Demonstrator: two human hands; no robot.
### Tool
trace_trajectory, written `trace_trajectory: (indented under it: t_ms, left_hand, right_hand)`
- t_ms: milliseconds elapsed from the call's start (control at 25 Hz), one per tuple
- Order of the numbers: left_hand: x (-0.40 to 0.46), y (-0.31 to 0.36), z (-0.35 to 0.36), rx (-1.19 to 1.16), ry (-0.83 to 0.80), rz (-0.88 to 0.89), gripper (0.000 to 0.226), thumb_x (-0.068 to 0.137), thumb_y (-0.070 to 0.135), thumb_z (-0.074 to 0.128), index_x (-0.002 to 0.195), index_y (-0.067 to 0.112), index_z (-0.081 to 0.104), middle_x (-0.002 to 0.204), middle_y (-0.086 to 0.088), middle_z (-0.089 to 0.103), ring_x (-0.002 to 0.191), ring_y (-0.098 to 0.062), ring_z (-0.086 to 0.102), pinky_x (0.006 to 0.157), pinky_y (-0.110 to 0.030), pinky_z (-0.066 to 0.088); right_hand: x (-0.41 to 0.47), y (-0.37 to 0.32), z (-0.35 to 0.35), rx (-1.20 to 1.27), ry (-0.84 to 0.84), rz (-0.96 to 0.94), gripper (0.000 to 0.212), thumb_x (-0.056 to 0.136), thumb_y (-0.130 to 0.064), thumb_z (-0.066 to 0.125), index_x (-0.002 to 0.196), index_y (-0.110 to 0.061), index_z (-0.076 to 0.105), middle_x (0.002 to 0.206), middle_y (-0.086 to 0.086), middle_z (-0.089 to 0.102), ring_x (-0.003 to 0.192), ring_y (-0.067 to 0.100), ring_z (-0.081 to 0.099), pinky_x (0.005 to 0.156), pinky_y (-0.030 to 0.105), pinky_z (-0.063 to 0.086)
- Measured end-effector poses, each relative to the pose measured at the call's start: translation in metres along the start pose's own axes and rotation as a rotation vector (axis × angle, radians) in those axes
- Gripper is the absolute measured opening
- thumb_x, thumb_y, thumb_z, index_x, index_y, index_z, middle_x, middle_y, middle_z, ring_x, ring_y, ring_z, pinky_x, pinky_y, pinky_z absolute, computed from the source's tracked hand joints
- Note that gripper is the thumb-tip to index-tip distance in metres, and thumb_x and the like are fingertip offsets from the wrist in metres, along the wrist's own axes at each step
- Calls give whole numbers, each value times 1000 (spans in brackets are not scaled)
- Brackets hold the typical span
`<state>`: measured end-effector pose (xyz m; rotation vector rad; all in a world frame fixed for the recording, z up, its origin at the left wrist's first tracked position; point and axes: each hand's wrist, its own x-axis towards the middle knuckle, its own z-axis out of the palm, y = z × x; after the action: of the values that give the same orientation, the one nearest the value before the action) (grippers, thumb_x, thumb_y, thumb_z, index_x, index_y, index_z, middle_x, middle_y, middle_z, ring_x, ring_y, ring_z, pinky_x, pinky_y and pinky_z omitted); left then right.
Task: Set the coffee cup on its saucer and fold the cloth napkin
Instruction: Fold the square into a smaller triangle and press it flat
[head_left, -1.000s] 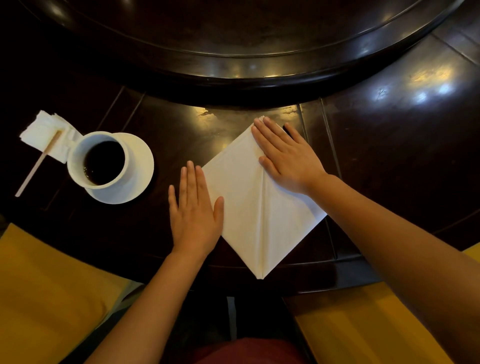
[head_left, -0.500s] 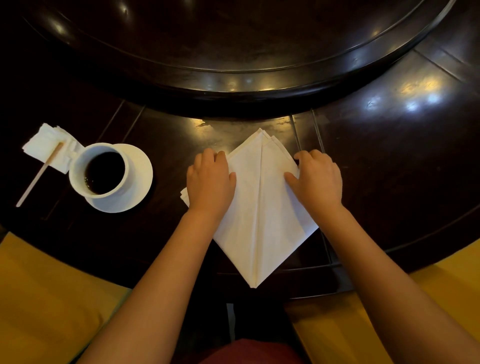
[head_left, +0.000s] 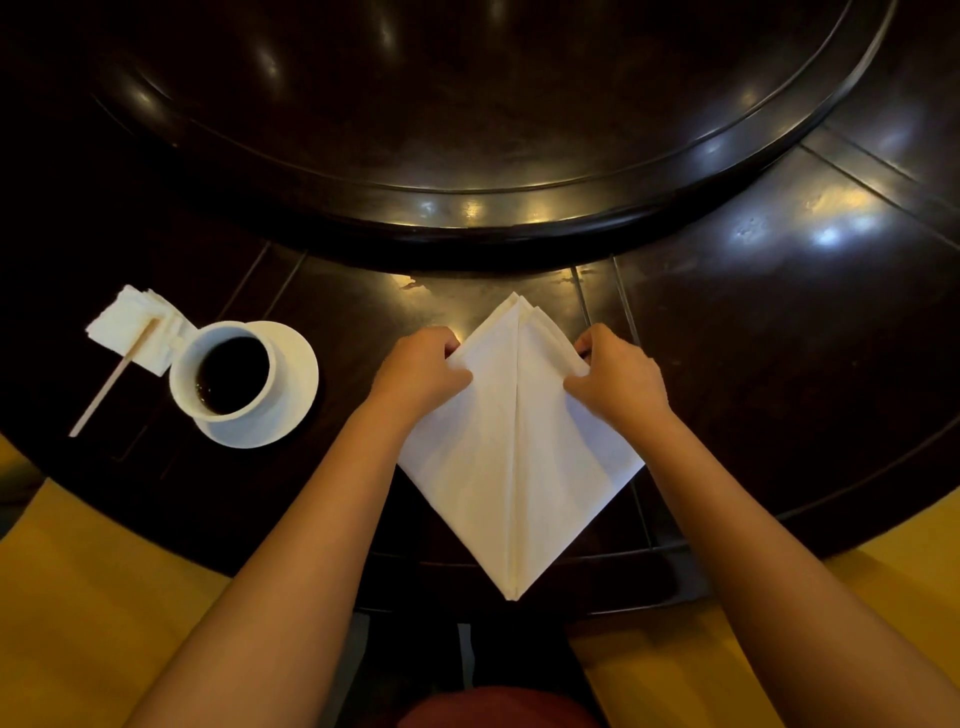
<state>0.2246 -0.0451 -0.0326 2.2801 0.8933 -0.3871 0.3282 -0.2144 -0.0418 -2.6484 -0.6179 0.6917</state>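
A white cloth napkin (head_left: 514, 467) lies on the dark table as a diamond, with a crease down its middle and layered points at the far tip. My left hand (head_left: 418, 371) pinches its upper left edge. My right hand (head_left: 618, 382) pinches the upper right edge. At the left, a white cup (head_left: 223, 371) full of black coffee stands on its white saucer (head_left: 298, 382).
A stack of paper napkins (head_left: 132, 325) with a wooden stirrer (head_left: 111, 382) lies left of the cup. A large dark raised turntable (head_left: 493, 130) fills the far side. Yellow seat cushions (head_left: 78, 597) flank the table's near edge.
My hands went from lying flat on the napkin to curling and gripping its upper side edges. The napkin's left flap has been folded in, making a symmetric diamond.
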Motion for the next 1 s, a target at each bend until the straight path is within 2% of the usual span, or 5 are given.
trace_trajectory:
  t_ms: [320, 600, 800, 880, 1000]
  left_hand:
    - [3, -2, -20, -95, -26, 21, 14, 87, 11, 59, 96, 13, 70, 93, -7, 66, 86, -21, 59, 71, -28, 47]
    - [-24, 35, -82, -302, 358, 336, 13, 85, 12, 59, 90, 20, 70, 80, 7, 64, 76, -5, 59, 59, -11, 40]
    - [-58, 57, -121, -241, 626, 663, 15, 82, 6, 61, 91, 15, 70, 86, 6, 64, 82, -3, 58, 73, -11, 43]
    - [-73, 49, -116, -169, 630, 762, 16, 79, 5, 60, 91, 11, 70, 89, 4, 65, 86, -5, 58, 79, -13, 42]
    - [-93, 8, -85, 15, 281, 777, 33, 76, 9, 59, 108, 11, 67, 110, -1, 66, 107, -10, 57, 97, -29, 42]
  right_hand:
    - [5, 5, -23, 270, -88, 41, 3, 82, -12, 66, 82, -13, 63, 76, 4, 59, 77, 23, 59, 69, 32, 50]
    - [-9, -27, -99, 389, 293, -213, 4, 81, -12, 63, 80, -15, 65, 74, -1, 62, 71, 14, 56, 62, 20, 42]
    - [-40, -38, -149, 468, 530, -468, 18, 73, -2, 59, 81, -18, 65, 80, 3, 63, 76, 12, 57, 70, 21, 45]
    - [-57, -28, -147, 417, 473, -582, 18, 72, -7, 59, 81, -21, 64, 79, -1, 63, 76, 8, 58, 73, 20, 43]
    - [-78, 6, -120, 116, 105, -581, 31, 72, -14, 66, 98, -31, 64, 101, -11, 64, 103, 8, 56, 95, 34, 33]
